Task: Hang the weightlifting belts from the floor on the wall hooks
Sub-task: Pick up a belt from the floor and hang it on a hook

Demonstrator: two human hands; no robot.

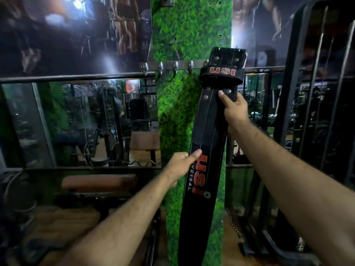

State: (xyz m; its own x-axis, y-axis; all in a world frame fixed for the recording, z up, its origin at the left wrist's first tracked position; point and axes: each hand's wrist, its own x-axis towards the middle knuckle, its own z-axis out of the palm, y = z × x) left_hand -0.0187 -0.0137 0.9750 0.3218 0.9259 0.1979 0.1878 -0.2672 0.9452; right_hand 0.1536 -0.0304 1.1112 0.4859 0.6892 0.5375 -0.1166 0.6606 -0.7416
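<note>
The left hand point(179, 163) pinches the edge of the black belt point(203, 150) near its red logo; the right hand point(234, 108) grasps it higher up. The buckle end sits at the hook rail point(172, 66) on the green panel point(190, 31); releasing before a hook engages could drop it.

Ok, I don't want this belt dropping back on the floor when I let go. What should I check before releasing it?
1. Buckle end of the belt up at the hook rail: ok.
2. Actually caught on a hook: cannot tell, the belt hides it.
3. Right hand gripping the belt below the loop: ok.
4. Left hand steadying the belt's middle: ok.
5. Belt hanging straight down the green panel: ok.
6. Free hooks for other belts: ok.
</note>
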